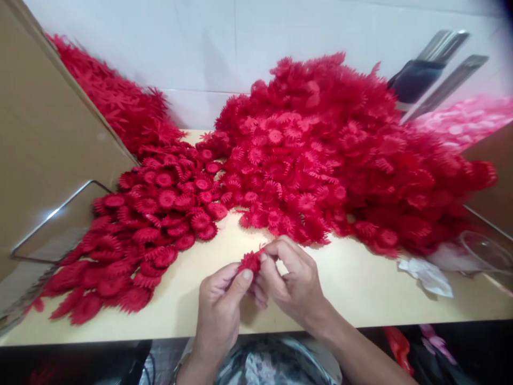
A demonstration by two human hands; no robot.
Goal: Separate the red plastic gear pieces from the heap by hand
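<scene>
Near the front edge of the table, a small red artificial flower (250,261) with cut, pointed petals is held between my two hands. My left hand (224,302) grips it from the left, thumb on top and fingers beneath. On the flower's right side, my right hand (294,278) pinches the petal edge between thumb and index finger. Beyond my hands rises a large heap of similar red flowers (296,160). A looser pile of red flowers (164,200) spreads to the left, down toward the front edge.
A cardboard panel (52,139) and a bent metal wire (52,216) stand at left. Star-shaped red petals (120,101) lie behind the panel. Far right hold pink petals (465,123), metal strips (444,88), a white crumpled tissue (428,277) and a clear round container (487,251).
</scene>
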